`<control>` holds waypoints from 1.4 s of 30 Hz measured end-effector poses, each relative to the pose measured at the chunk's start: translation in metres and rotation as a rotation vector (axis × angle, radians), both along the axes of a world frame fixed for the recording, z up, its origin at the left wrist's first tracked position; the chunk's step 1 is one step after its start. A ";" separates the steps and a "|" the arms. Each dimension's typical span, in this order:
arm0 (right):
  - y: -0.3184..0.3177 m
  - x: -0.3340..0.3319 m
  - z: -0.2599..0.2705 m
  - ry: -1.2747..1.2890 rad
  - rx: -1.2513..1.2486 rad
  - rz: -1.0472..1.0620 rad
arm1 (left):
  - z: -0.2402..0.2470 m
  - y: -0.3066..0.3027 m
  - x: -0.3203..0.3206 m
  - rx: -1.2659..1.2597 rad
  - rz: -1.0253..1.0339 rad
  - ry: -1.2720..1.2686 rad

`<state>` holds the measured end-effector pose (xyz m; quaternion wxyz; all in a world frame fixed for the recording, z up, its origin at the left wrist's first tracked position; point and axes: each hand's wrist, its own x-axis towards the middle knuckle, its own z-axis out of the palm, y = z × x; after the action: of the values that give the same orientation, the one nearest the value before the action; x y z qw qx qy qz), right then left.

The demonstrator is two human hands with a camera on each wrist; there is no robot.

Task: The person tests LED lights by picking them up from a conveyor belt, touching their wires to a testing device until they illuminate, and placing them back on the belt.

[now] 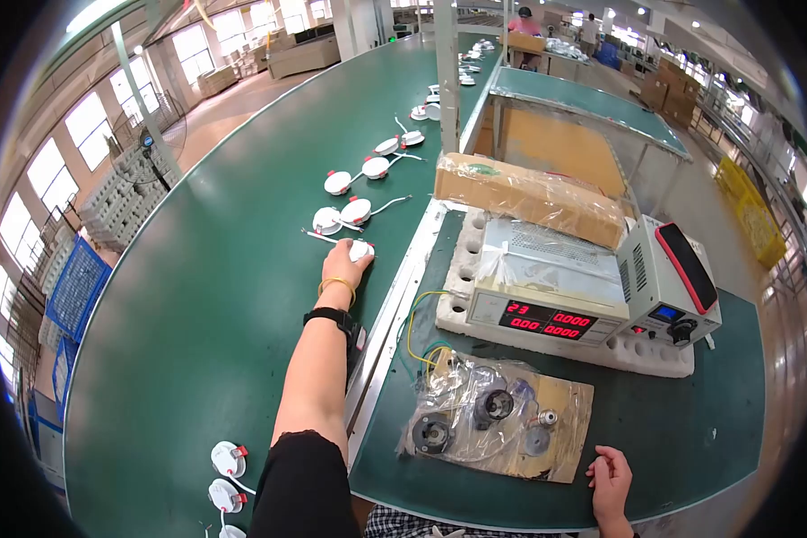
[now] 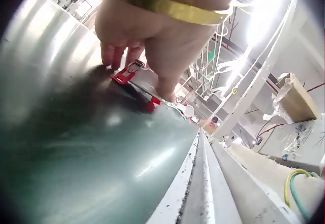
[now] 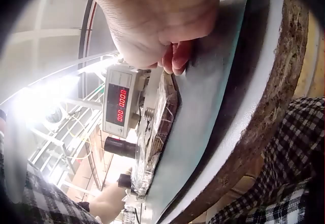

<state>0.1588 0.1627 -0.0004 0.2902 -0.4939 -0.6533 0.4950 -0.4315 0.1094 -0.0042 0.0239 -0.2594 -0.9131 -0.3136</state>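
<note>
My left hand (image 1: 338,267) reaches over the green conveyor belt and grips a small round white downlight (image 1: 361,250) by its rim. In the left wrist view, the downlight's red spring clip (image 2: 126,74) shows below the fingers, close over the belt. A white cable runs out from it to the left. Just beyond lie two more white downlights, one of them a round lamp (image 1: 356,211) with its cable trailing right. My right hand (image 1: 609,484) rests near the front edge of the side table, fingers loosely curled and holding nothing, beside a plastic-wrapped board (image 1: 565,438) with black lamp sockets.
Further downlights (image 1: 376,168) line the belt ahead; several more (image 1: 228,458) lie near my left elbow. A metal rail (image 1: 394,323) divides belt from table. A power meter (image 1: 547,309) with red digits stands on foam, next to a grey instrument (image 1: 668,287) and a long cardboard box (image 1: 529,199).
</note>
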 end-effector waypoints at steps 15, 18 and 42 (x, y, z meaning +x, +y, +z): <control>-0.029 -0.103 0.136 0.330 0.023 0.683 | 0.139 -0.109 0.325 0.200 -1.406 -0.016; -0.042 -0.083 0.128 0.281 0.469 0.711 | 0.128 -0.115 0.337 0.081 -1.407 -0.459; -0.066 -0.048 0.099 0.334 0.290 0.360 | 0.095 -0.085 0.399 0.630 -0.905 -0.372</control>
<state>0.1108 0.0966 0.0986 0.3689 -0.2351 -0.7377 0.5143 -0.0325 0.0248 0.0909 -0.1972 -0.5447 -0.5630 -0.5894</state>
